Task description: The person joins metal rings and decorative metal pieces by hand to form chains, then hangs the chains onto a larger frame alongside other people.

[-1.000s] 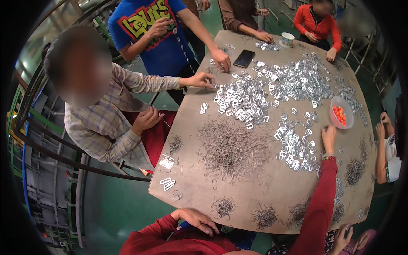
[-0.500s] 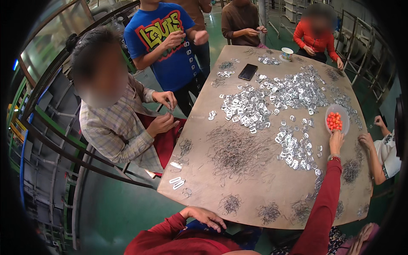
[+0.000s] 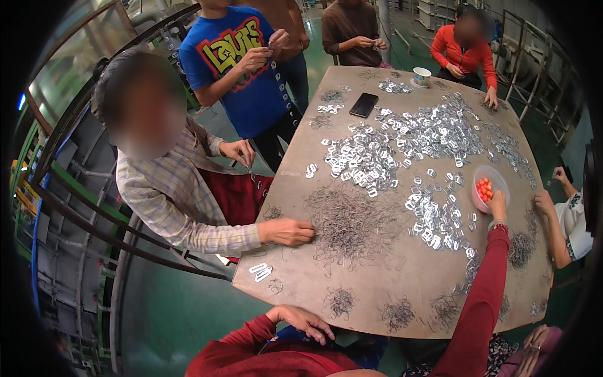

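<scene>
My right hand (image 3: 497, 206) is at the near right side of a clear plastic bowl (image 3: 502, 180), closed at its rim; the fingertips are hidden. Small round orange-red fruits (image 3: 483, 188) lie gathered at the bowl's left side, and the bowl looks slightly tilted. My left hand (image 3: 306, 323) rests over my lap just off the table's near edge, palm down, fingers stretched out and holding nothing. Closest to it on the table are a small heap of thin bent wire pieces (image 3: 342, 303) and a few long silver loops (image 3: 260, 271).
On the brown-covered table (image 3: 377, 286) lie piles of silver buckles (image 3: 433, 135), a large wire-piece heap (image 3: 352, 226), a black phone (image 3: 364, 105) and a paper cup (image 3: 421, 76). Co-workers surround it; one in a plaid shirt reaches a hand (image 3: 289, 232) to the wire heap.
The bowl has shifted slightly nearer and left against my right hand, its fruits now bunched left. The plaid-shirted co-worker's hand has moved onto the table. My left hand stays put.
</scene>
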Demonstrator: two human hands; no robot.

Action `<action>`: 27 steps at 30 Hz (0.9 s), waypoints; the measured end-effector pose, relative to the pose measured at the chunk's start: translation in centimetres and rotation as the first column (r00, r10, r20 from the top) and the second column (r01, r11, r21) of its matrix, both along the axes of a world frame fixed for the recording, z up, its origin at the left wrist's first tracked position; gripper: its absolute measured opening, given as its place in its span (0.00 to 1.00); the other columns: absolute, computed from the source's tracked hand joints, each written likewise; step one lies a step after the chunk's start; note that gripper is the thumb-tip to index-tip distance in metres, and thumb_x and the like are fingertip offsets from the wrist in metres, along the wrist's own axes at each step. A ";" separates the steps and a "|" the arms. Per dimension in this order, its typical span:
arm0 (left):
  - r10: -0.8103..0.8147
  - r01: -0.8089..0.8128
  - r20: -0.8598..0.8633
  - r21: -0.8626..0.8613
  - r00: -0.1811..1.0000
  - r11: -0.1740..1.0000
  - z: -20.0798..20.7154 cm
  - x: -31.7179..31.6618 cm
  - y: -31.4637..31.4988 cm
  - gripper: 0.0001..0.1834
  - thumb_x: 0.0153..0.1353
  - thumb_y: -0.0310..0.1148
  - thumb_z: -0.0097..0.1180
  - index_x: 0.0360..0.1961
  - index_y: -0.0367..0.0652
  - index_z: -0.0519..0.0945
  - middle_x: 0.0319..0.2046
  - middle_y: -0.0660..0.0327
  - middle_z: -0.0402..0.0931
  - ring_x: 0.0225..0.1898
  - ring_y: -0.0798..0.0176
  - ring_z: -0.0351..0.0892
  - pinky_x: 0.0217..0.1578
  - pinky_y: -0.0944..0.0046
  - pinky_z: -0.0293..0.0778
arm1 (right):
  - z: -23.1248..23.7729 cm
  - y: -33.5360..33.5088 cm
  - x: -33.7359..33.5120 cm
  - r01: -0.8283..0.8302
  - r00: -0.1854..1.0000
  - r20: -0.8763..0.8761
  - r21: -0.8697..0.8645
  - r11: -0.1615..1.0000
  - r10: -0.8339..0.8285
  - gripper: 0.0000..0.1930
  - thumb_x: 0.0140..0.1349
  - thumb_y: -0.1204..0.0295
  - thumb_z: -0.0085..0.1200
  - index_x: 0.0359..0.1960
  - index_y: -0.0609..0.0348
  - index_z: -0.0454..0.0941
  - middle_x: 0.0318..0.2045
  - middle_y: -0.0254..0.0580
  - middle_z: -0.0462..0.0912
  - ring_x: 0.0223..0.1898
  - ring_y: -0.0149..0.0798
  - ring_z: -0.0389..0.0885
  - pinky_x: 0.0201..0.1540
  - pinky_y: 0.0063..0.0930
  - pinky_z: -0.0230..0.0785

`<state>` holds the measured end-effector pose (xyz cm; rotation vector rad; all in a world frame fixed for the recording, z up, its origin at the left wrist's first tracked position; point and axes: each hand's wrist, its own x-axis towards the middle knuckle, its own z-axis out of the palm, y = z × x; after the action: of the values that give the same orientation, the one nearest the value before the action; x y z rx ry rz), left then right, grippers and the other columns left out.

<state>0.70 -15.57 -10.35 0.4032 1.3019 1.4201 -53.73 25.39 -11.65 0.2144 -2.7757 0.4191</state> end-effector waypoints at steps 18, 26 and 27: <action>0.000 0.000 0.023 0.001 1.000 1.000 0.1 -0.3 0.1 0.23 0.68 0.38 0.45 0.61 0.40 0.64 0.47 0.60 0.76 0.48 0.68 0.74 0.45 0.69 0.71 | 4.9 0.2 0.0 -0.113 0.968 -0.248 -0.366 0.924 0.020 0.14 0.52 0.77 0.58 0.41 0.68 0.78 0.34 0.54 0.81 0.34 0.46 0.80 0.40 0.35 0.72; 0.026 -0.022 0.100 -0.045 0.995 0.999 0.1 1.0 -0.3 0.24 0.69 0.41 0.43 0.63 0.43 0.62 0.50 0.59 0.75 0.52 0.66 0.72 0.49 0.67 0.69 | 24.7 -18.6 31.3 -0.227 0.647 -0.301 -0.953 -0.200 0.701 0.12 0.51 0.80 0.51 0.39 0.68 0.75 0.33 0.44 0.81 0.32 0.33 0.79 0.36 0.24 0.73; 0.029 -0.026 0.086 -0.031 0.996 0.999 -0.8 1.2 -0.4 0.25 0.68 0.43 0.43 0.63 0.46 0.62 0.50 0.60 0.75 0.51 0.65 0.72 0.49 0.66 0.69 | 26.8 -19.2 35.7 -0.195 0.518 -0.323 -0.946 -0.258 0.792 0.12 0.50 0.82 0.48 0.39 0.68 0.74 0.34 0.46 0.81 0.34 0.35 0.80 0.38 0.27 0.74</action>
<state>1.91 -16.00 -11.16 0.3023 1.2611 1.4242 -18.02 6.19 15.10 1.1296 -1.5811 2.8214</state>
